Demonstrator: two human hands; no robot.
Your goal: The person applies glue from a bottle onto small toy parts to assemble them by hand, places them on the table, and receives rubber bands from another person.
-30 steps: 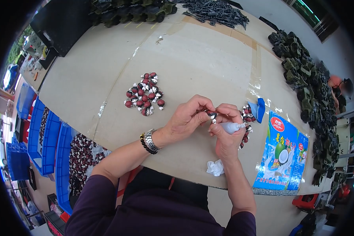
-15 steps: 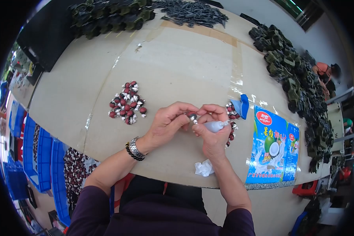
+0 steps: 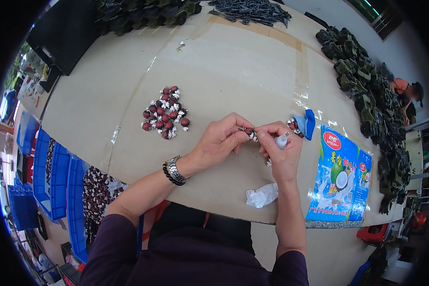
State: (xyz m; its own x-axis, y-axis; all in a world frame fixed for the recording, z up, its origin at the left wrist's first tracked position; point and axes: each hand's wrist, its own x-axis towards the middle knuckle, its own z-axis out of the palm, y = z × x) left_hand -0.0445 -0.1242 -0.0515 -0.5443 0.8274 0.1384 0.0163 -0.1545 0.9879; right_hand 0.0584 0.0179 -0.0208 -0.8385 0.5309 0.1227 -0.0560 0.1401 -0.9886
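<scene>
Showing dk & wht, sm. pc (image 3: 250, 134) sits btwn fingers (image 3: 235, 120).

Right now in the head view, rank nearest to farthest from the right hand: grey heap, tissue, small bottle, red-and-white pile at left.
1. Small bottle: held in the right hand.
2. Tissue: near side of the table.
3. Red-and-white pile: left, past the left hand.
4. Grey heap: the table's far end.

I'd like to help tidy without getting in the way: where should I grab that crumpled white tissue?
Pinch the tissue by its left end, probably from above and the left: its crumpled folds offer something to pinch, while the person's right forearm crowds its right end in this view.
</scene>
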